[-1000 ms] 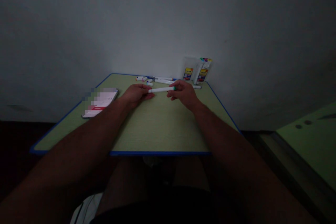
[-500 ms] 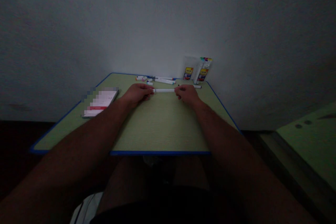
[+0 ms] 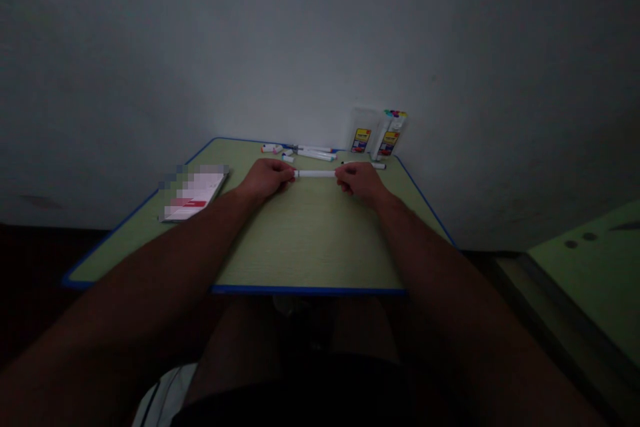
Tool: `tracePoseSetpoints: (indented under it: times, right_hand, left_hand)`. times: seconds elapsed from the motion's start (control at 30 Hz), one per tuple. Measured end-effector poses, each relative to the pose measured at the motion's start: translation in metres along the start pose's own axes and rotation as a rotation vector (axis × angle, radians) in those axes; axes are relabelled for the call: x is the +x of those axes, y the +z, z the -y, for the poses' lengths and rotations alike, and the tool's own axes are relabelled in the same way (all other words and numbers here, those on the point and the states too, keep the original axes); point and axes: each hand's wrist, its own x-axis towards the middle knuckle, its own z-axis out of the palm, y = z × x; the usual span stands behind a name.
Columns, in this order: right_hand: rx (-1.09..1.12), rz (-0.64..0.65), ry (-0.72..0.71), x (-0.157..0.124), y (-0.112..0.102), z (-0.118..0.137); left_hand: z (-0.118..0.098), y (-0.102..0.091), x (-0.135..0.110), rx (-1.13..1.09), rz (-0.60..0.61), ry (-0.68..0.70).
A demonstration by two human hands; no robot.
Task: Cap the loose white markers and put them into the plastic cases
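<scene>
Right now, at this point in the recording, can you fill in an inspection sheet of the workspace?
Surface: pale green table with blue edging.
Thing in use: white marker, roughly level; whether it touches the table is unclear.
Clutter: white markers and short caps toward the far edge; marker-filled case and clear case at back right; flat tablet-like item at left, partly pixelated.
Hands: left hand grips the marker's left end, right hand its right end.
Cables: nothing seen.
Surroundings: grey wall behind; dim light.
</scene>
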Motion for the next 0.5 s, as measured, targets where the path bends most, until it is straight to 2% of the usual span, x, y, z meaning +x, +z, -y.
tracePoseSetpoints:
  times: [0.2,0.37,0.5]
  right_hand:
    - [0.022,-0.031,-0.022,0.004,0.001,-0.004]
    - [0.068,-0.037,-0.027,0.008,-0.001,-0.008]
    - [0.038,-0.029,-0.036,0.008,0.0,-0.007]
  left_hand:
    - [-0.003,0.007,-0.002,0.047,-0.096,0.008]
    - [0.0,0.01,0.0,0.031,-0.109,0.03]
    - [-0.007,0.012,-0.002,0.007,-0.131,0.008]
